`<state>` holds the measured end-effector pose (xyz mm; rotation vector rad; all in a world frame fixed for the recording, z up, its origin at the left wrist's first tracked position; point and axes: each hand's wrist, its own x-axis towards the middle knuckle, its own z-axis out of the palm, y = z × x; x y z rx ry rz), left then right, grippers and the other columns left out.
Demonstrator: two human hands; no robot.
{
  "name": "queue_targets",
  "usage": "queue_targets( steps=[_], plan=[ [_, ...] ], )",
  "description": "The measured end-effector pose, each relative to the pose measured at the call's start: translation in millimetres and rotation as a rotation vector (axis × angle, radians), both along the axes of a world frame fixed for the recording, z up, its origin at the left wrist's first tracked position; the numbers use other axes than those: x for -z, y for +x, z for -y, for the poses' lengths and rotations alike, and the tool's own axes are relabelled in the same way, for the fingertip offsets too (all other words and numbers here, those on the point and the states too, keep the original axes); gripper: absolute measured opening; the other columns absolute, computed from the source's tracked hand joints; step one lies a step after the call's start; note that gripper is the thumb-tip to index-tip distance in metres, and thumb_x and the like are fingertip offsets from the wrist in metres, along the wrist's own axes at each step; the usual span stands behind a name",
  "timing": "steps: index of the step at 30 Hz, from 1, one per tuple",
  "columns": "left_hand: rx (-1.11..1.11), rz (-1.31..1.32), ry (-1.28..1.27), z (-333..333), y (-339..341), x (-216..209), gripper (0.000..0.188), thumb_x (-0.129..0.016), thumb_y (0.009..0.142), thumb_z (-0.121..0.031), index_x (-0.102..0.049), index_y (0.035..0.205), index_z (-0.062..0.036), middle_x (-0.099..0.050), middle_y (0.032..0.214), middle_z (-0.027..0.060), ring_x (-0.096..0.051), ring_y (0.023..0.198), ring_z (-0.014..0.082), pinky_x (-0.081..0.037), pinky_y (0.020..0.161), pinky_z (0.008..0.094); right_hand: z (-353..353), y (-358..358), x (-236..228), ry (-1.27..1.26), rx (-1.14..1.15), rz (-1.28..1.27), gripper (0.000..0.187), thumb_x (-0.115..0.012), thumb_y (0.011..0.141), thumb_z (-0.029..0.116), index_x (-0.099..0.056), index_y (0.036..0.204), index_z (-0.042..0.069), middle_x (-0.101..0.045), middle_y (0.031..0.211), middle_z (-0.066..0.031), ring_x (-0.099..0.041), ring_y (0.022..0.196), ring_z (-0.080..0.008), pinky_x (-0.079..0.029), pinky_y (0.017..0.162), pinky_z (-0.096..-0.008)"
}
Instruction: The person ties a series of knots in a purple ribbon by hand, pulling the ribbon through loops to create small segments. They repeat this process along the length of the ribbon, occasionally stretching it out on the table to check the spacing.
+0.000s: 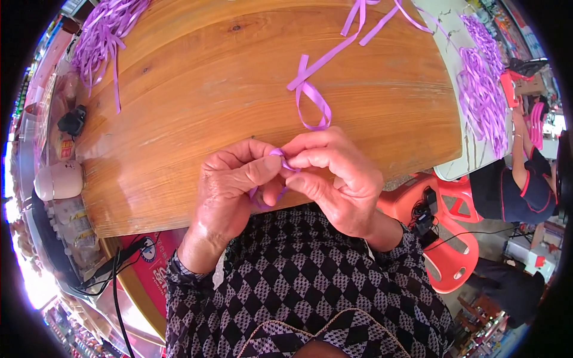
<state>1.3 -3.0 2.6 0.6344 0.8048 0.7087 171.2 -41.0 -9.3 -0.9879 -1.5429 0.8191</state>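
Note:
Close to the table's front edge, both my hands meet over a short purple ribbon (289,164). My left hand (236,179) pinches it between thumb and forefinger, and part of the ribbon curves down below that thumb. From the other side, the fingertips of my right hand (340,179) press on the same ribbon where it forms a small loop or fold. The fingers hide most of the fold, so I cannot tell whether it is knotted. Just beyond my hands, a looped purple ribbon (322,113) lies loose on the wooden table (197,77).
Bundles of purple ribbon lie at the far left (110,30) and on a white table (450,170) at right. A pale rounded object (59,181) and a black object (73,121) sit by the left edge. Orange chairs (453,256) and people stand at right.

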Motion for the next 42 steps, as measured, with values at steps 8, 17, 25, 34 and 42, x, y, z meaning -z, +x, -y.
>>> queue_targets(
  steps=[8, 17, 25, 34, 42],
  plan=[
    [-0.081, -0.067, 0.036, 7, 7, -4, 0.013, -0.065, 0.083, -0.011, -0.061, 0.088, 0.0013, -0.061, 0.071, 0.0038, -0.054, 0.052, 0.0072, -0.039, 0.044, 0.0173, 1, -3, -1, -0.133, 0.015, -0.135, 0.009, -0.059, 0.081, -0.008, -0.057, 0.090, -0.006, -0.056, 0.100, -0.0142, -0.058, 0.085, -0.0152, -0.049, 0.074, -0.0265],
    [-0.032, -0.126, 0.301, 8, 3, -7, 0.011, -0.065, 0.083, -0.009, -0.062, 0.092, -0.0022, -0.061, 0.075, 0.0019, -0.052, 0.057, 0.0045, -0.038, 0.045, 0.0169, -8, 3, -5, -0.251, -0.147, -0.454, 0.008, -0.066, 0.077, -0.005, -0.061, 0.083, -0.006, -0.057, 0.098, -0.0142, -0.057, 0.088, -0.0165, -0.046, 0.079, -0.0280],
    [-0.175, -0.156, 0.352, -2, 1, -15, 0.026, -0.061, 0.079, 0.006, -0.055, 0.105, 0.0041, -0.062, 0.082, 0.0061, -0.050, 0.057, 0.0044, -0.035, 0.044, 0.0156, -4, 10, -14, -0.273, -0.071, -0.360, 0.009, -0.063, 0.074, -0.008, -0.056, 0.078, -0.004, -0.056, 0.089, -0.0128, -0.053, 0.078, -0.0136, -0.044, 0.071, -0.0258],
    [-0.328, -0.155, 0.780, -12, -27, -23, 0.032, -0.060, 0.071, 0.013, -0.054, 0.102, 0.0051, -0.059, 0.099, 0.0150, -0.050, 0.057, 0.0062, -0.037, 0.046, 0.0153, -4, 10, -10, -0.437, -0.134, -0.408, 0.011, -0.060, 0.071, -0.011, -0.054, 0.074, -0.003, -0.056, 0.083, -0.0110, -0.051, 0.071, -0.0120, -0.042, 0.062, -0.0239],
    [-0.008, -0.948, 1.236, -13, -12, -23, 0.049, -0.065, 0.066, -0.003, -0.058, 0.114, -0.0043, -0.054, 0.121, 0.0137, -0.057, 0.102, 0.0219, -0.040, 0.082, 0.0303, -9, 6, -12, -0.388, -0.091, -0.244, 0.012, -0.061, 0.071, -0.010, -0.055, 0.074, -0.001, -0.057, 0.081, -0.0089, -0.049, 0.068, -0.0080, -0.038, 0.060, -0.0212]
  ],
)
